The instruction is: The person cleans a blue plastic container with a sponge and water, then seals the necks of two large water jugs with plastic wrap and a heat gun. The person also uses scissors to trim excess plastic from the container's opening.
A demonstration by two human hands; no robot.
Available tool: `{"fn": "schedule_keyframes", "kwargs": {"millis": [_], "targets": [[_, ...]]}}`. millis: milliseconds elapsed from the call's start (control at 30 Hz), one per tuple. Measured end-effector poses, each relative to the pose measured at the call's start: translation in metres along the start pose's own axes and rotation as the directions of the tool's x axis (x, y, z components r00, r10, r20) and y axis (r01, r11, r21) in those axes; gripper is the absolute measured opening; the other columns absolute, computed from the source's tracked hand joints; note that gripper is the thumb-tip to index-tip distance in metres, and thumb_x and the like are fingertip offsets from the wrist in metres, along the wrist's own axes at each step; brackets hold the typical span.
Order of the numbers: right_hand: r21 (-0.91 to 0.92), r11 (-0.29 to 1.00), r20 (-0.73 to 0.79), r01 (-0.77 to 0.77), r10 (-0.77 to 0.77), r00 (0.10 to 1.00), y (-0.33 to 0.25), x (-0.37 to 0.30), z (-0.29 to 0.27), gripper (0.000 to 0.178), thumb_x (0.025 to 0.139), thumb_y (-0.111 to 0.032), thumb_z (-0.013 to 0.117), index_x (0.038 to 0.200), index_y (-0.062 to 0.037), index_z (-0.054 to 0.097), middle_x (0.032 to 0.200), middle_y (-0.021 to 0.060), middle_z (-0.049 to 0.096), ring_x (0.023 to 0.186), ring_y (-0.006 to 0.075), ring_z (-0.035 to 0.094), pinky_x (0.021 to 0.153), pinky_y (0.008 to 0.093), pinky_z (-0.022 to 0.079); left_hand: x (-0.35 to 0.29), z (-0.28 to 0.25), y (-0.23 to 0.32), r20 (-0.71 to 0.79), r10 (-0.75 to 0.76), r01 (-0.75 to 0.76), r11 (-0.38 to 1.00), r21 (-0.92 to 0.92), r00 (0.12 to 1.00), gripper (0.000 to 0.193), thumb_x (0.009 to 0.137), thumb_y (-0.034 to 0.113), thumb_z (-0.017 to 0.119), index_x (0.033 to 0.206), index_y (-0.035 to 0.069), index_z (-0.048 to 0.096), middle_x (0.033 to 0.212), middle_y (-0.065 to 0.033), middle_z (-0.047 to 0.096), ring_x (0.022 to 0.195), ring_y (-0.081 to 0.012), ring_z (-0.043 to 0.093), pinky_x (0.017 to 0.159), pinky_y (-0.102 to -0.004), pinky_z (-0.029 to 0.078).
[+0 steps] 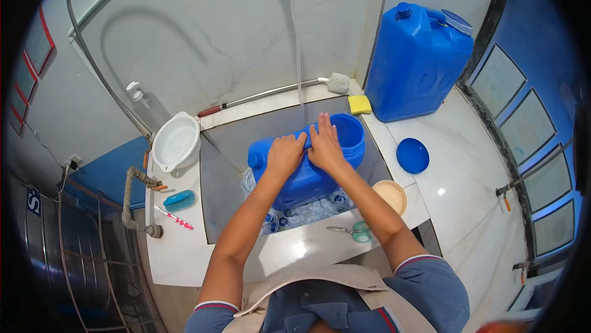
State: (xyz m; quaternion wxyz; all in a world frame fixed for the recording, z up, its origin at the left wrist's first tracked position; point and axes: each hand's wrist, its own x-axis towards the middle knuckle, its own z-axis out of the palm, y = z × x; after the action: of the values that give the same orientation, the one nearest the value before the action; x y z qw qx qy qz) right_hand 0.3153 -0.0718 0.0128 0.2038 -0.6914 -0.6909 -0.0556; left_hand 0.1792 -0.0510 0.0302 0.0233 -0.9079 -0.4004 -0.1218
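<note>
A blue plastic jerrycan (295, 188) lies tilted in the sink (225, 148), its wide uncapped mouth (349, 131) up at the right and a small blue cap at its left end. My left hand (285, 155) has its fingers curled over the top of the jerrycan by the handle. Beside it, my right hand (325, 146) rests on the jerrycan near the mouth, fingers stretched out; the handle is mostly hidden beneath both hands. Clear plastic bottles (308, 213) with blue caps lie in the sink under and in front of the jerrycan.
A larger blue jerrycan (418, 65) stands at the right by a yellow sponge (359, 105) and a blue lid (412, 155). A long-handled brush (265, 96) lies behind the sink. Scissors (357, 232) and a beige dish (390, 196) sit in front; a white basin (176, 142) is left.
</note>
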Motion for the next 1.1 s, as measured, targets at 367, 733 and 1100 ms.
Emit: {"fn": "schedule_keyframes", "kwargs": {"millis": [367,733,1100], "targets": [[0.745,0.513,0.498,-0.427,0.000,0.867,0.018,0.165,-0.008,0.016,0.078,-0.003,0.050,0.078,0.0071,0.061,0.069,0.0169,0.062,0.059,0.0224,0.065,0.050,0.0334,0.051,0.094,0.057,-0.045,-0.273,0.223,-0.229,0.973,0.009,0.936,0.038,0.078,0.034,0.064,0.098,0.003,0.058,0.102,-0.0170,0.058,0.097,-0.0339,0.054,0.082,-0.0430,0.044],[0.796,0.320,0.543,-0.515,0.001,0.840,0.019,0.168,-0.008,0.015,0.080,0.001,0.050,0.076,0.0078,0.062,0.068,0.0167,0.062,0.055,0.0229,0.064,0.045,0.0304,0.051,0.106,0.011,-0.056,0.197,0.049,-0.018,0.988,-0.156,0.979,0.055,0.076,0.057,0.057,0.096,0.006,0.062,0.095,-0.0175,0.064,0.091,-0.0358,0.059,0.082,-0.0430,0.047],[0.678,0.625,0.534,-0.387,-0.057,0.844,0.018,0.172,0.003,0.018,0.079,-0.007,0.051,0.068,0.0006,0.063,0.056,0.0086,0.057,0.043,0.0161,0.052,0.040,0.0295,0.042,0.066,0.009,-0.062,0.244,0.209,-0.147,0.958,-0.246,0.947,0.046,0.074,0.042,0.065,0.096,0.002,0.062,0.093,-0.0219,0.063,0.089,-0.0375,0.060,0.079,-0.0456,0.046]]}}
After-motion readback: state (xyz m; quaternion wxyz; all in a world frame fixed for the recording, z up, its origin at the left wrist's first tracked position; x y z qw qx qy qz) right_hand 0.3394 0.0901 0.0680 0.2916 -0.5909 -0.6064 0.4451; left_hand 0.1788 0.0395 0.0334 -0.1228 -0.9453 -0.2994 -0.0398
